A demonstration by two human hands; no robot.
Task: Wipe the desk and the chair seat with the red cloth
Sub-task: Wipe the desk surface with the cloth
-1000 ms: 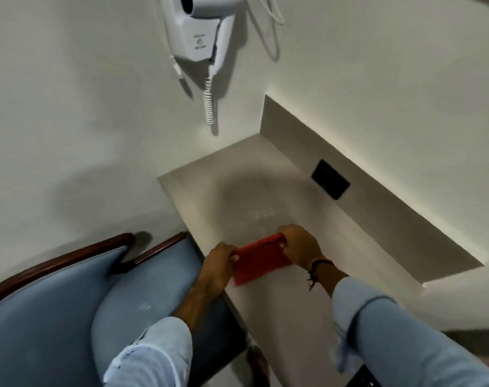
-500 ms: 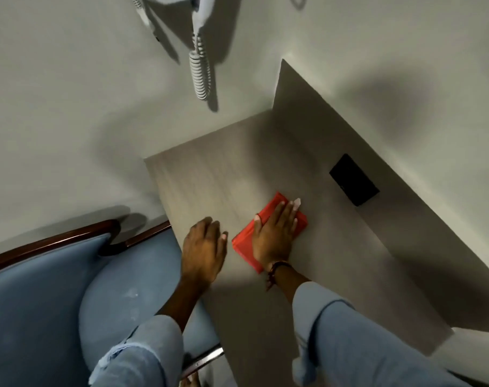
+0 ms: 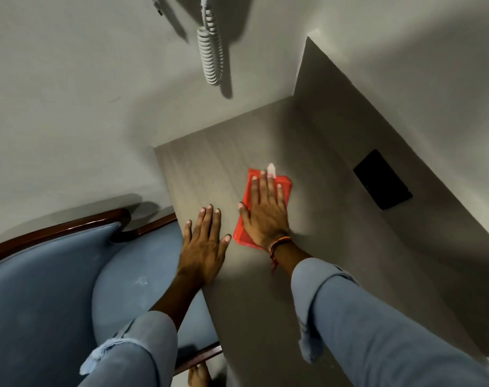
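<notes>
The right hand (image 3: 265, 213), now spread flat on the red cloth (image 3: 282, 185), has pushed it farther up the bench (image 3: 209, 163) while the open left hand (image 3: 204, 247) braces nearby, so wiping is underway.

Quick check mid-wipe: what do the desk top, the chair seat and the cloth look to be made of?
Desk: looks like laminate or sealed wood, matte pale grey-beige with faint grain lines.
Chair seat: padded blue upholstery, smooth, with pale smudges; fabric or faux leather, unclear. Its frame looks like glossy dark varnished wood.
Red cloth: thin folded fabric with crisp edges, pressed flat under the right hand; possibly microfibre.
</notes>
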